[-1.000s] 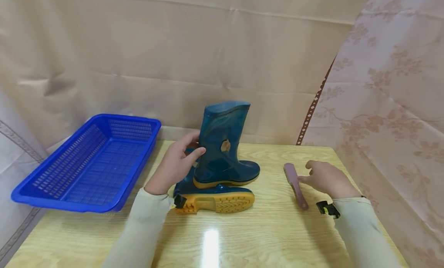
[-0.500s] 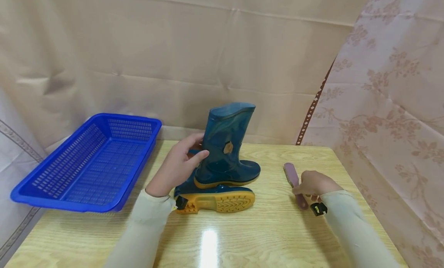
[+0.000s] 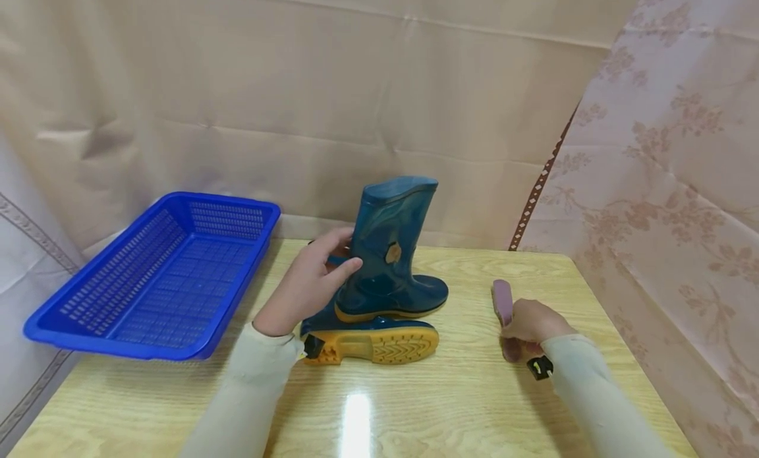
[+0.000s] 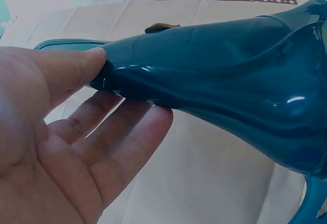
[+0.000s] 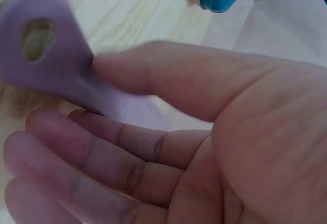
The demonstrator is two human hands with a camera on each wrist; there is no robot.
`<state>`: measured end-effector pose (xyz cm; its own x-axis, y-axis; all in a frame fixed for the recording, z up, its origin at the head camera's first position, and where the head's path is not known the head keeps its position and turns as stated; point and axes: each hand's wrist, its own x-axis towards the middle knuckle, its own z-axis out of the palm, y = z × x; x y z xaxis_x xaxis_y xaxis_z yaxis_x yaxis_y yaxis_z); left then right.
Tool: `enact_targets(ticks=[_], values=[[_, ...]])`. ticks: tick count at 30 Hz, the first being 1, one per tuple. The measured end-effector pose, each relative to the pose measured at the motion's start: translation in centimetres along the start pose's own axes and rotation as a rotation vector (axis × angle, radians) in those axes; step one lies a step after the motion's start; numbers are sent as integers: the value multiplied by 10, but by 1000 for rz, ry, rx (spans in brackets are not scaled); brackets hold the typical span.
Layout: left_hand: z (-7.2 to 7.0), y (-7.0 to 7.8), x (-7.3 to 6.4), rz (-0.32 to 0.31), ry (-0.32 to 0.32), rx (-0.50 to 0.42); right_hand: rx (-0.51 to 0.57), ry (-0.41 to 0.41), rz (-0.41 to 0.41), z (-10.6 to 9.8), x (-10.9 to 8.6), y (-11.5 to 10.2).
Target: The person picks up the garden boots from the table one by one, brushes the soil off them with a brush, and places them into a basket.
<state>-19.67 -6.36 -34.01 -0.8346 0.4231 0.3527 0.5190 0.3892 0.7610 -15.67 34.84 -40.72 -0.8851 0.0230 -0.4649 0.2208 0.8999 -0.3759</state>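
A dark teal rain boot [image 3: 385,273] stands upright with a small tan-brown patch [image 3: 393,252] on its shaft. My left hand [image 3: 305,283] grips the back of that shaft, thumb on the near side and fingers behind; the left wrist view shows the thumb and fingertips against the boot [image 4: 214,76]. In front of it a second rain boot [image 3: 403,344] lies on its side, yellow sole facing me. At the right, my right hand [image 3: 534,323] pinches a purple brush-like tool [image 3: 503,300] between thumb and fingers. Its handle [image 5: 61,60] has a hole at the end; its underside is hidden.
A blue plastic basket [image 3: 133,343] stands on the left of the wooden table [image 3: 450,399]. Beige cloth [image 3: 296,82] hangs behind the table, and flowered cloth [image 3: 682,181] hangs along the right side.
My right hand has moved left and toward me, closing its thumb and fingers on the purple tool. The upright boot has shifted slightly right with my left hand still on it.
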Motion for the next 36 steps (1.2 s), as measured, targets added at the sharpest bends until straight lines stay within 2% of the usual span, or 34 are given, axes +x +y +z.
enact_targets(ticks=[6, 16, 22, 28, 32, 36], values=[[1, 0, 0, 19, 0, 14, -84, 57, 0, 3, 2, 2], [0, 2, -1, 2, -2, 22, -92, 112, -17, 7, 3, 2], [1, 1, -2, -3, -5, 22, -81, 136, -99, 5, 1, -3], [1, 1, -2, 1, -1, 20, -60, 277, -199, -1, -1, -22], [3, 1, -3, -14, 0, 16, -39, 412, -278, -6, -5, -36], [5, 0, -3, -37, 15, 14, -2, 582, -357, -7, -11, -51]])
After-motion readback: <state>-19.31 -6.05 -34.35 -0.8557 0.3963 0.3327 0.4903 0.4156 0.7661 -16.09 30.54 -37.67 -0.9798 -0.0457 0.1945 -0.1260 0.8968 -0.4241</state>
